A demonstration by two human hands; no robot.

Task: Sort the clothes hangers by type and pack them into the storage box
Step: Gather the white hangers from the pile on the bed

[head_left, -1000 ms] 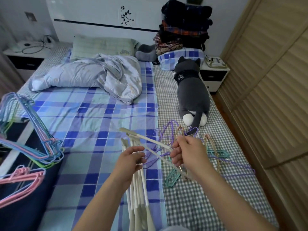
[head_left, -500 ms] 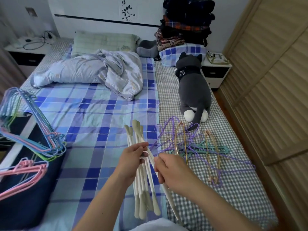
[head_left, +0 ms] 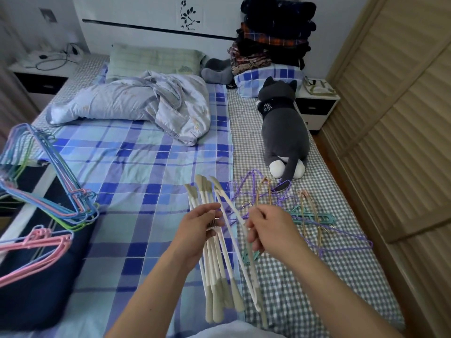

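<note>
My left hand (head_left: 199, 228) grips a bundle of white hangers with beige tips (head_left: 214, 262) at their hooks, held over the bed. My right hand (head_left: 267, 228) pinches one more white hanger (head_left: 238, 242) right beside that bundle. A tangled pile of purple wire hangers (head_left: 253, 191), gold hangers (head_left: 310, 220) and a teal plastic hanger (head_left: 314, 217) lies on the checked sheet behind my right hand. At the left, a dark storage box (head_left: 34, 284) holds blue and green wire hangers (head_left: 61, 191) and pink hangers (head_left: 36, 245).
A crumpled quilt (head_left: 136, 103) and a pillow (head_left: 153, 59) lie at the head of the bed. A grey plush cat (head_left: 285, 132) lies on the right side. Folded clothes (head_left: 273, 35) are stacked by the headboard. Wooden wardrobe doors (head_left: 390, 118) line the right.
My right hand has brought the single white hanger from the pile over to the bundle and turned it lengthwise alongside it. The left hand's bundle has shifted slightly up.
</note>
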